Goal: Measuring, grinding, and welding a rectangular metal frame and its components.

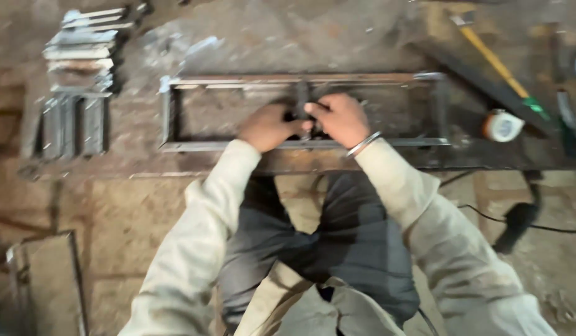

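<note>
I hold both hands, left hand (267, 126) and right hand (341, 118), closed on the middle bar (301, 93) inside the steel frame (176, 112), positioning it; it needs careful squaring.

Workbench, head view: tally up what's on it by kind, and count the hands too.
Rectangular metal frame: 1
Stack of cut metal pieces: 1
Yellow-handled hammer: 1
Tape measure: 1
Hands: 2, left hand and right hand, both at the frame's middle bar
Total: 6
</note>
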